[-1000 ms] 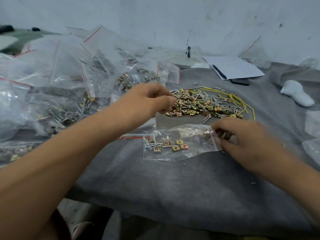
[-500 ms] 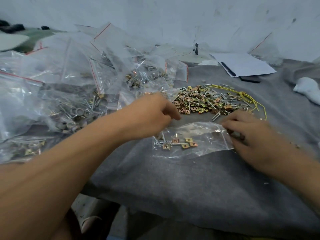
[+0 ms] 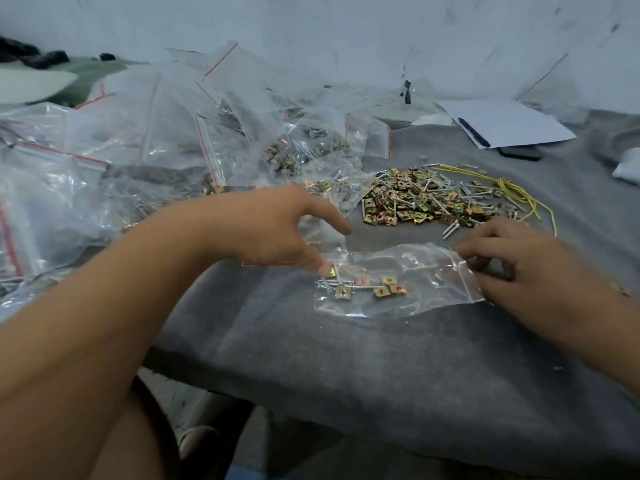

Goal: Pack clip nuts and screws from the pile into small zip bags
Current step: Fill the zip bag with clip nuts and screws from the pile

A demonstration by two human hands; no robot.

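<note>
My left hand (image 3: 277, 230) reaches across to the closed bottom end of the small zip bag (image 3: 398, 282). Its thumb tip presses down on that end beside a brass clip nut (image 3: 331, 271), while the index finger points out straight above the bag and the other fingers hang loosely bent, gripping nothing. My right hand (image 3: 526, 265) is at the bag's mouth, fingers curled in and pinching the plastic edge there, with the zip strip lying just against my fingertips.

The bag lies flat on the grey felt cloth (image 3: 381, 368) between my two hands, its mouth to the right. Inside, gathered toward the left end, sit a few square clip nuts (image 3: 388, 287) and a couple of screws (image 3: 362, 289) lying crosswise under them.

Just beyond the bag, a little further from me, is the loose pile of clip nuts and screws (image 3: 426, 199) spread on the cloth. A loop of yellow wire (image 3: 512, 190) lies along the pile's right edge, touching it. To the left, a heap of filled zip bags (image 3: 138, 157) with red seal strips covers that side of the table, some holding similar hardware. Far right at the back lie a sheet of white paper (image 3: 512, 123) with a dark pen (image 3: 473, 132) on it, and a black phone (image 3: 521, 153) partly under its near edge.
</note>
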